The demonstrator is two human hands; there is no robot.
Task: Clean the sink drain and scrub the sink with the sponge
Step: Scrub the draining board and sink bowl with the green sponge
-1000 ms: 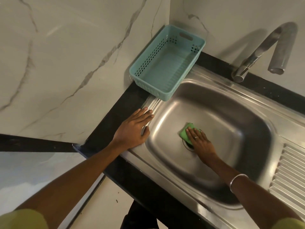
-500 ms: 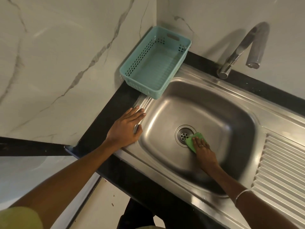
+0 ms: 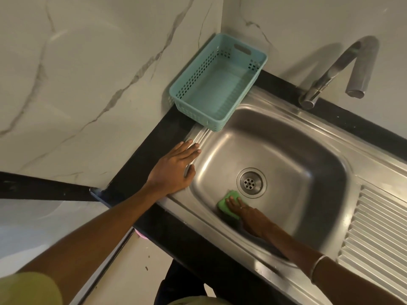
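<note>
Fingers (image 3: 234,200) of the right hand (image 3: 248,213) lie fairly straight & close together on top of the green sponge (image 3: 228,203), pressing it flat to the sink (image 3: 326,172) floor; not wrapped round it as far as I can tell, tho the hand is motion-blurred. Sponge sits lower centre of frame, just left of & below the drain (image 3: 251,182), near the basin's front wall.

Change vs the earlier pics: 1 s ago the sponge covered the drain, 0.5 s ago it was at the drain's lower right edge, now it's swept to the lower left & the strainer is fully exposed. Reads as a circling scrub round the drain, so prob. the drain part is about done & work is moving to the basin floor; far walls & corners likely still to do.

Left hand (image 3: 174,170) hasn't shifted: flat, fingers straight & slightly spread, resting on the sink rim where it meets the black counter (image 3: 149,155), centre-left, bracing.

Also there: empty teal basket (image 3: 220,62) upper centre, one corner overhanging the basin; tap (image 3: 337,69) upper right, no water visible; ribbed drainboard (image 3: 378,234) at right.
</note>
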